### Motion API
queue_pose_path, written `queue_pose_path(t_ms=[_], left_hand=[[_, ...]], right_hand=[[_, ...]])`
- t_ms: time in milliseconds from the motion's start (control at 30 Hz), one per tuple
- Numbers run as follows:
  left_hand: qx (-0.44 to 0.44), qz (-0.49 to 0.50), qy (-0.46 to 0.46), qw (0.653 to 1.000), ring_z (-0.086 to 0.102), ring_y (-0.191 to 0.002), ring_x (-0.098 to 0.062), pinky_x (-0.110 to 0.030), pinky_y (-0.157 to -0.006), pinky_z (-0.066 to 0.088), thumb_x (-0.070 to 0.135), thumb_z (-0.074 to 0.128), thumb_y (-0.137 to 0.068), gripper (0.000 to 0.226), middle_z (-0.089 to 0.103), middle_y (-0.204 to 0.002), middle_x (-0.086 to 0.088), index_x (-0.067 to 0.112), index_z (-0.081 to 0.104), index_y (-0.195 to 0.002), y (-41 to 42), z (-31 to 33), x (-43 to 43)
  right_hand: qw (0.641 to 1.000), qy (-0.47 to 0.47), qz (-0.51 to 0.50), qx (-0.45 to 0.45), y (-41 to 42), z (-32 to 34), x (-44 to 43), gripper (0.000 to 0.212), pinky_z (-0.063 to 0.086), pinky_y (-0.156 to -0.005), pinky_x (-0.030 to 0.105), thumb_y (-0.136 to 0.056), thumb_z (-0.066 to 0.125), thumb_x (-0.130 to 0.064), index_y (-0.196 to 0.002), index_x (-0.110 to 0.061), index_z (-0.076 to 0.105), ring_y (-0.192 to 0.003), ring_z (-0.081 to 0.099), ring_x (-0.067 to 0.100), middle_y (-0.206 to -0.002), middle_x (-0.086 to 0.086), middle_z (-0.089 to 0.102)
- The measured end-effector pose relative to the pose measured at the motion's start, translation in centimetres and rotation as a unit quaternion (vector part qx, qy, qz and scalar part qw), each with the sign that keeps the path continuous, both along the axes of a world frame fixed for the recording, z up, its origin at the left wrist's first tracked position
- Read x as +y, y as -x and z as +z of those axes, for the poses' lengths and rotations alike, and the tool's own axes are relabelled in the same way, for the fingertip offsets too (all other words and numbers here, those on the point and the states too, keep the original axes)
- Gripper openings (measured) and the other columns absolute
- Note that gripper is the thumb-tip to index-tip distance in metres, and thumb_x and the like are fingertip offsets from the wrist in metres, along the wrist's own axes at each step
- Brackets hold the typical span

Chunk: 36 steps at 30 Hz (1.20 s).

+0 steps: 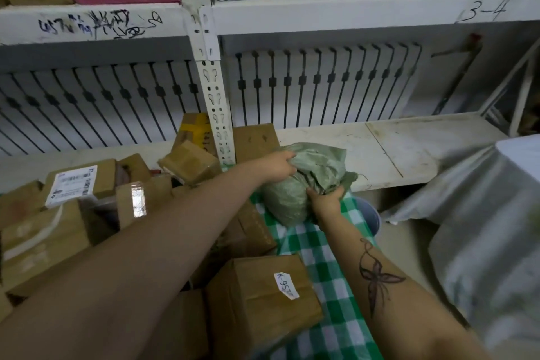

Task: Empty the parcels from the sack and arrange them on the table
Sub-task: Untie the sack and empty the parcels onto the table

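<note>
Under storeroom shelving, the green-checked table (327, 278) is heaped with cardboard parcels (257, 298). My left hand (279, 166) and right hand (325, 202) both clutch the bunched green sack (312, 172) at its far end. I judge emptying nearly done and tidying left.

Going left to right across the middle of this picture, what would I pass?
First the box with white shipping label → box with shiny tape → green sack → blue-grey bucket → grey draped cloth.

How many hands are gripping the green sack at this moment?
2. The left hand grips the green sack at its far upper part. The right hand grips the bunched fabric on its near right side. No other hand shows.
</note>
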<state>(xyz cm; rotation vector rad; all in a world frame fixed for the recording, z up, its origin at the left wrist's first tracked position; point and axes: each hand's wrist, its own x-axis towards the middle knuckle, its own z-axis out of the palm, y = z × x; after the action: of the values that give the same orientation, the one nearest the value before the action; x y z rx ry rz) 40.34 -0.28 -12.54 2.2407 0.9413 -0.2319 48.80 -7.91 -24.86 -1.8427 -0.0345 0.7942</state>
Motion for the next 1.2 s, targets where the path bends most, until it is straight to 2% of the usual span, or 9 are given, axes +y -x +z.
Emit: queue_pose_path(t_ms=[133,233,267,333,367,433,600,900,1200], left_hand=[[0.019,-0.013,-0.002,1.000,0.028,-0.062,-0.001,-0.015,-0.053,0.021,0.017,0.041,-0.099,0.055,0.030,-0.152,-0.010,0.020,0.020,-0.150,-1.3,-1.7,0.1],[0.045,-0.026,-0.012,0.999,0.027,-0.062,0.001,-0.016,-0.055,0.024,0.014,0.038,-0.099,0.056,0.032,-0.151,-0.012,0.022,0.019,-0.150,-2.3,-2.7,0.1],[0.056,-0.031,-0.015,0.998,0.039,-0.068,-0.002,-0.016,-0.060,0.031,0.012,0.038,-0.098,0.057,0.030,-0.152,-0.012,0.024,0.019,-0.150,-2.6,-2.9,-0.1],[0.084,-0.058,-0.043,0.994,0.053,-0.110,-0.019,-0.028,-0.087,0.044,0.009,0.037,-0.097,0.060,0.022,-0.156,-0.010,0.026,0.016,-0.150,-3.0,-3.2,-0.6],[0.111,-0.080,-0.068,0.988,0.043,-0.129,-0.026,-0.033,-0.101,0.038,0.009,0.036,-0.097,0.060,0.019,-0.157,-0.009,0.025,0.015,-0.151,-3.1,-3.3,-0.9],[0.170,-0.126,-0.124,0.970,0.023,-0.142,-0.029,-0.037,-0.114,0.022,0.012,0.032,-0.099,0.057,0.012,-0.159,-0.008,0.020,0.012,-0.151,-3.2,-3.8,-0.9],[0.255,-0.176,-0.111,0.944,0.003,-0.147,-0.028,-0.040,-0.118,0.007,0.015,0.024,-0.101,0.056,-0.009,-0.159,-0.004,0.020,0.001,-0.151,-3.5,-5.3,0.6],[0.342,-0.221,-0.149,0.901,0.003,-0.146,-0.032,-0.046,-0.119,0.011,0.017,0.020,-0.102,0.055,-0.013,-0.159,-0.004,0.017,-0.005,-0.151,-4.4,-7.0,1.2],[0.286,-0.161,-0.200,0.923,0.019,-0.143,-0.032,-0.052,-0.114,0.023,0.013,0.038,-0.095,0.061,0.003,-0.160,-0.001,0.018,0.015,-0.151,-2.6,-4.9,1.4]], right_hand=[[0.995,0.032,0.024,-0.087,-0.4,0.9,-0.8,0.102,0.035,-0.104,0.048,-0.084,0.069,-0.025,-0.150,-0.022,-0.009,-0.133,0.033,0.043,-0.156,0.022,0.004],[0.968,0.070,0.083,-0.226,0.0,1.2,-1.3,0.094,0.037,-0.102,0.045,-0.090,0.061,-0.016,-0.150,-0.028,-0.010,-0.137,0.026,0.044,-0.157,0.018,-0.015],[0.950,0.089,0.116,-0.277,0.1,1.1,-1.3,0.091,0.038,-0.102,0.045,-0.091,0.055,-0.007,-0.149,-0.032,-0.010,-0.139,0.020,0.044,-0.156,0.016,-0.020],[0.907,0.136,0.202,-0.345,0.2,0.6,-1.2,0.091,0.038,-0.104,0.043,-0.089,0.041,0.010,-0.148,-0.039,-0.008,-0.143,0.005,0.043,-0.155,0.009,-0.027],[0.888,0.160,0.248,-0.353,0.0,0.3,-1.1,0.092,0.037,-0.107,0.045,-0.087,0.037,0.014,-0.149,-0.040,-0.004,-0.144,-0.002,0.042,-0.155,0.005,-0.028],[0.862,0.204,0.313,-0.342,-0.4,-0.1,-0.8,0.088,0.031,-0.112,0.050,-0.086,0.034,0.015,-0.150,-0.038,0.005,-0.144,-0.009,0.042,-0.155,-0.001,-0.028],[0.826,0.278,0.380,-0.311,-1.5,-0.5,0.4,0.074,0.021,-0.115,0.053,-0.093,0.034,0.001,-0.150,-0.038,0.010,-0.143,-0.006,0.043,-0.158,0.000,-0.021],[0.820,0.311,0.405,-0.258,-1.5,-0.9,1.3,0.072,0.008,-0.114,0.062,-0.095,0.037,-0.006,-0.149,-0.042,0.005,-0.143,-0.006,0.043,-0.157,-0.003,-0.024],[0.808,0.292,0.340,-0.381,0.3,2.8,0.3,0.064,-0.011,-0.102,0.073,-0.094,0.036,-0.020,-0.149,-0.041,0.010,-0.139,-0.014,0.052,-0.159,0.000,-0.016]])
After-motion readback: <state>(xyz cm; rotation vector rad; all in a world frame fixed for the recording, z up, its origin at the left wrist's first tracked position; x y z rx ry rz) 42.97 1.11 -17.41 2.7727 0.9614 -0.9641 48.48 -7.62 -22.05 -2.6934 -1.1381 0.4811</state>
